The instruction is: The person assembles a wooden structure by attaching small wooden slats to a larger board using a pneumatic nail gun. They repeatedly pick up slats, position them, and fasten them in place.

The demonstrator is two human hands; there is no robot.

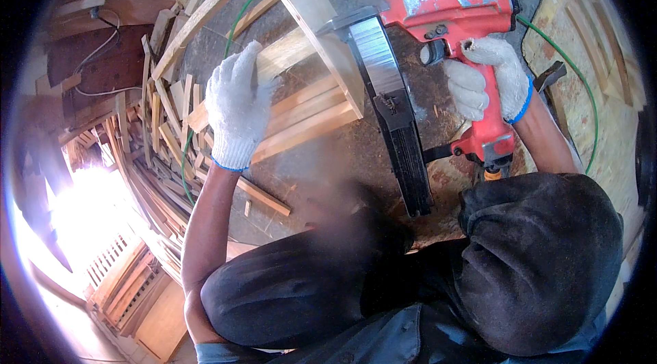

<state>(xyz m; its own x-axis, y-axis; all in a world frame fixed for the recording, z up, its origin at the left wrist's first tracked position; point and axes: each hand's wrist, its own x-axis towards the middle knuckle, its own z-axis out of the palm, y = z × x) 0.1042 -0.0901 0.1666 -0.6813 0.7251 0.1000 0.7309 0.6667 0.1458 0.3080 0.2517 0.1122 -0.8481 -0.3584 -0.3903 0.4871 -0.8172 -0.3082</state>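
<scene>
My right hand [487,78], in a white knit glove, grips the handle of a red pneumatic nail gun [448,5]. The gun's black magazine [400,135] slants down toward me and its nose presses against a pale wooden board [311,18] standing on edge. My left hand [236,104], also gloved, rests flat on a wooden slat [287,55] beside that board, steadying it. More slats [308,121] lie stacked under the board on a dark round work surface [369,152]. My dark-trousered knees fill the lower part of the view.
A green air hose [590,107] runs from the gun around the right side. A heap of wood offcuts [161,138] lies at the left. A plywood sheet [588,63] sits at the right. Bright glare washes out the lower left.
</scene>
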